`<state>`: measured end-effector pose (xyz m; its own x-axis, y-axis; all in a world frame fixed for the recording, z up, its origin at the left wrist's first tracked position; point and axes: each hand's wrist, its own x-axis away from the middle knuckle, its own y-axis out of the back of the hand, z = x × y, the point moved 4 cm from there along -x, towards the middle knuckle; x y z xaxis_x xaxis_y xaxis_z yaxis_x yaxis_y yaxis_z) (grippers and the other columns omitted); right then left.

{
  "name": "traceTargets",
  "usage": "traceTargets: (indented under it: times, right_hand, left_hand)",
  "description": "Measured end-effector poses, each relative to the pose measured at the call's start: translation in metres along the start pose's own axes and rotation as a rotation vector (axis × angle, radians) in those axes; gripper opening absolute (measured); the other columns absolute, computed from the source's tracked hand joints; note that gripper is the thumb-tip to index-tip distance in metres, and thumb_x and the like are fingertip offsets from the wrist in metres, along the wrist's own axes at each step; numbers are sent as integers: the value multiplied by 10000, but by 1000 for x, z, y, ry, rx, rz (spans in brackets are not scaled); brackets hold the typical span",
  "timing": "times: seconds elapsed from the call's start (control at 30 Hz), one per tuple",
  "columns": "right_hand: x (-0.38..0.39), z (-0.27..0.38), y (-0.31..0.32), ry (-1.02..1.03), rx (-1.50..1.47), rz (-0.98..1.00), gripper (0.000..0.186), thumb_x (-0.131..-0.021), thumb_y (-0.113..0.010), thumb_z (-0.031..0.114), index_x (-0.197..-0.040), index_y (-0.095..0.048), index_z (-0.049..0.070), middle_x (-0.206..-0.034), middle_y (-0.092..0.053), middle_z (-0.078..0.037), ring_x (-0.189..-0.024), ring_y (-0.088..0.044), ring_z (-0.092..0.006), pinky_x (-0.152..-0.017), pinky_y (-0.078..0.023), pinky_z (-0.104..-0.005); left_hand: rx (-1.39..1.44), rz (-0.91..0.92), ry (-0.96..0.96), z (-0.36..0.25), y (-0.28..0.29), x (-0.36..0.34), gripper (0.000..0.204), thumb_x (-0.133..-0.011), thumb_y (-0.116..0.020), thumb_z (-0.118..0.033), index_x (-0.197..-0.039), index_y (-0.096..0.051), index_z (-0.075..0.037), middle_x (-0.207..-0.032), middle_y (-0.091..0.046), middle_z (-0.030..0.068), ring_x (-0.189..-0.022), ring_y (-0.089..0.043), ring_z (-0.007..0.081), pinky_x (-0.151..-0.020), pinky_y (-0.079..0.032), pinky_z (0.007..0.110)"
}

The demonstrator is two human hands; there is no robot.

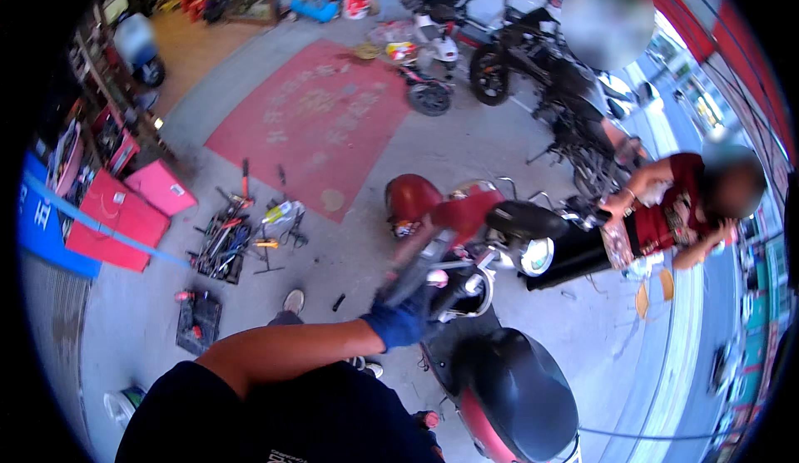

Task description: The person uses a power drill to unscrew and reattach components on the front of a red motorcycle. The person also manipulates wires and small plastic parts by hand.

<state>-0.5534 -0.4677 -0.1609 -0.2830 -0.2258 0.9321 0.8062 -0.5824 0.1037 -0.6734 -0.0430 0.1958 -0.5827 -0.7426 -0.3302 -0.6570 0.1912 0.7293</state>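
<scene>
In a blue glove, my left hand (398,321) is closed around the near end of the handlebar (456,299) of a red scooter; motion smears the fingers. The scooter's headlight (537,257) and dark front part point to the right. Its black seat (516,388), with red bodywork below, lies close to me at the lower right. I cannot make out my right hand. A small red-ended thing (429,419) shows at the edge of my dark shirt, too blurred to name.
Loose tools fill a tray (223,242) on the floor at left, near an open black tool case (198,321). Pink-red boxes (116,222) stand farther left. A red mat (308,122) lies ahead. Parked motorcycles (549,72) and a person in a dark red shirt (666,205) are at right.
</scene>
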Motion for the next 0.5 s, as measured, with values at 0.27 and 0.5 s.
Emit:
traceTargets:
  times: [0.27,0.5]
  right_hand:
    - [42,41,-48,-16,8,-163,374,-747,-672,71,-1115,-606,85,-921,-650,-86,-770,-641,-229,-573,-520,-366]
    - [137,121,-162,25,65,-315,381,-869,-644,390,-978,-636,25,-779,-646,-80,-635,-620,-198,-562,-479,-328]
  left_hand:
    - [396,551,18,85,31,-6,456,-907,-524,-397,-1185,-507,-37,-1002,-621,249,-920,-610,407,-798,-482,468]
    - [-283,830,379,570,-38,200,378,-829,-583,-344,-1068,-634,-57,-1097,-628,160,-969,-587,307,-864,-463,377]
